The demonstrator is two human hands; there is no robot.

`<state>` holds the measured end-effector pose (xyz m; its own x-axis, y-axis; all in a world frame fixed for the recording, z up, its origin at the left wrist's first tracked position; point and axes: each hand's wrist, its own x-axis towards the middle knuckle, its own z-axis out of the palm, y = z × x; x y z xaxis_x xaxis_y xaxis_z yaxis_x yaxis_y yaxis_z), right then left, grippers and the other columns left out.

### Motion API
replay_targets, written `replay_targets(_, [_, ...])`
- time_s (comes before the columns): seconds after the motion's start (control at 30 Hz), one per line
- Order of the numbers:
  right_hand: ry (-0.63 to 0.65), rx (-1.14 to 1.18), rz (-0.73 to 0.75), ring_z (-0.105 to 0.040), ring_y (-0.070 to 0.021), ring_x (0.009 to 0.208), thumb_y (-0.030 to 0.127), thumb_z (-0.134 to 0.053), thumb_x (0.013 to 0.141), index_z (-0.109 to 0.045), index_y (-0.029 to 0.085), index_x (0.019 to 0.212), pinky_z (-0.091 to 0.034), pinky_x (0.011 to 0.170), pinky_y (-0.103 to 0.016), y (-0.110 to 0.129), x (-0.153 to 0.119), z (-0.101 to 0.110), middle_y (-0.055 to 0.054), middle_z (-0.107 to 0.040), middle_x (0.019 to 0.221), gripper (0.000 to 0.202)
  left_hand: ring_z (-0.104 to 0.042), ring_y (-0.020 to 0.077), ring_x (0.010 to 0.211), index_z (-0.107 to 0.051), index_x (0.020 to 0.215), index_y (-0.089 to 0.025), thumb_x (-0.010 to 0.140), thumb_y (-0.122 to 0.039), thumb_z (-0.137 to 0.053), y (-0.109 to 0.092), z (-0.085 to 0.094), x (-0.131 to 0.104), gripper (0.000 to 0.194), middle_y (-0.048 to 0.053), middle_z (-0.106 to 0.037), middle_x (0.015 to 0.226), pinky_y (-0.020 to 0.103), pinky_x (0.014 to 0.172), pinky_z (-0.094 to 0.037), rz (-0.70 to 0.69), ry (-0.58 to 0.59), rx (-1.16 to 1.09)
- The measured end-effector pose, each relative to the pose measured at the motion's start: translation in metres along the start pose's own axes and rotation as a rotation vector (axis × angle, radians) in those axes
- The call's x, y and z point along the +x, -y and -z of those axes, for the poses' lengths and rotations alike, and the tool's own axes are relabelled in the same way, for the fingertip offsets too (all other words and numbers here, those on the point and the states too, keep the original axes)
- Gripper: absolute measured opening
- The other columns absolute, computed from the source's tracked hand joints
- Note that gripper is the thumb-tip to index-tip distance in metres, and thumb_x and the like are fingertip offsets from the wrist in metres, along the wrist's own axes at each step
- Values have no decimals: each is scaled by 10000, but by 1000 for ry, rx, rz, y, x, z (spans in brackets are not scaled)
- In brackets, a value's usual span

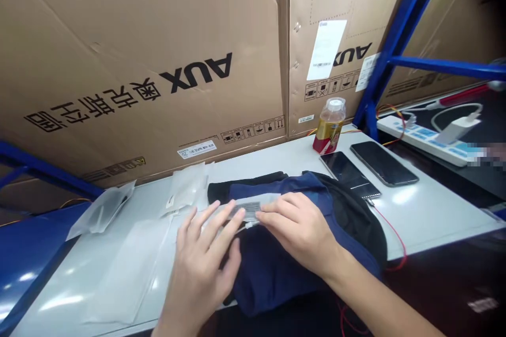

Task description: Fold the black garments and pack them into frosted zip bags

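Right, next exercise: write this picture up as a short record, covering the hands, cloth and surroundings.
Left hand: fingers spread over the plastic packet
Right hand: fingertips at the packet's right end
Cloth: dark blue and black, beneath the packet
Phones: two, side by side, right of the cloth
Bottle: upright, white cap, beyond the phones
Plastic bags: on the table, left of the cloth
Behind: AUX cartons, lettering upside down

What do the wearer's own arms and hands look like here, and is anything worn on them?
The left grip and right grip are bare human hands, with no gloves, rings or markings visible. The right forearm is uncovered to the picture's edge; no sleeve, watch or bracelet shows on either arm. Nail details are too small to tell.
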<state>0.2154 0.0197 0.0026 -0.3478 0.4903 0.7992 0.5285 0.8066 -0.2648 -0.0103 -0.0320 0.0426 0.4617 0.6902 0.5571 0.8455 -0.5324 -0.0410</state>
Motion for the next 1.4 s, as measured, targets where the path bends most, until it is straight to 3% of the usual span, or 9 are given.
replay_targets(0.07, [-7, 9, -7, -656, -174, 836, 141, -656, 1013, -737, 194, 1008, -488, 742, -330, 2, -6, 1, -33, -800, 973, 97, -664, 308, 1258, -689, 1297, -255, 957, -140, -711, -12, -11, -1, 360, 67, -759, 1297, 606, 1178, -401, -11, -87, -74])
replay_targets(0.13, [1, 39, -26, -673, -175, 874, 145, -634, 1025, -739, 205, 989, -511, 770, -328, 5, -9, 4, -31, -804, 991, 126, -718, 269, 1127, -721, 1178, -248, 941, -107, -738, -20, -19, 0, 276, 44, -802, 1150, 559, 1126, -456, -17, -148, -110])
replay_targets(0.27, [22, 98, -79, -697, -175, 908, 157, -624, 1032, -741, 208, 993, -547, 830, -329, 5, -10, 9, -35, -805, 1004, 134, -739, 241, 990, -727, 1072, -239, 953, -98, -729, -21, -25, 6, 184, 26, -816, 1038, 502, 1022, -507, -3, -166, -110])
replay_targets(0.5, [81, 95, -147, -710, -183, 898, 200, -604, 1051, -733, 223, 978, -560, 875, -352, -2, -15, 14, -52, -791, 977, 150, -752, 238, 1011, -717, 1101, -215, 957, -59, -709, -4, -26, 2, 212, 40, -824, 1052, 470, 1038, -496, -87, -200, 34])
replay_targets(0.83, [134, 130, -183, -705, -185, 903, 170, -630, 1034, -692, 227, 980, -552, 895, -362, -7, -20, 22, -29, -774, 963, 100, -745, 255, 979, -721, 1105, -175, 855, 43, -769, 32, -22, -26, 335, 78, -812, 1010, 419, 900, -572, -108, -254, 100])
replay_targets(1.03, [217, 183, -236, -689, -196, 971, 202, -632, 1032, -685, 239, 1062, -542, 898, -374, -7, -16, 28, -36, -751, 1077, 71, -715, 229, 949, -699, 1066, -220, 914, -21, -736, 33, -16, -22, 253, 45, -786, 978, 408, 890, -523, -48, -183, -24])
replay_targets(1.17, [304, 210, -290, -673, -228, 1045, 234, -625, 1025, -680, 251, 1117, -532, 928, -404, -3, -11, 32, -54, -726, 1141, 108, -686, 250, 1000, -672, 1167, -242, 952, -127, -715, 25, -15, -17, 248, 48, -771, 1044, 435, 919, -495, -10, -102, -114])
replay_targets(1.27, [314, 203, -290, -670, -219, 1009, 191, -574, 1037, -671, 247, 1090, -524, 906, -399, 0, -10, 32, -48, -727, 1103, 124, -675, 256, 995, -644, 1279, -230, 961, -183, -705, 18, -15, -13, 327, 61, -757, 1084, 446, 932, -472, 9, -55, -151])
replay_targets(1.4, [297, 127, -245, -665, -225, 1001, 84, -553, 988, -643, 216, 985, -521, 883, -407, 4, -10, 31, -51, -736, 1075, 160, -672, 230, 959, -680, 1226, -253, 988, -202, -672, 10, -14, -7, 243, 39, -742, 1053, 396, 880, -471, 47, 14, -204])
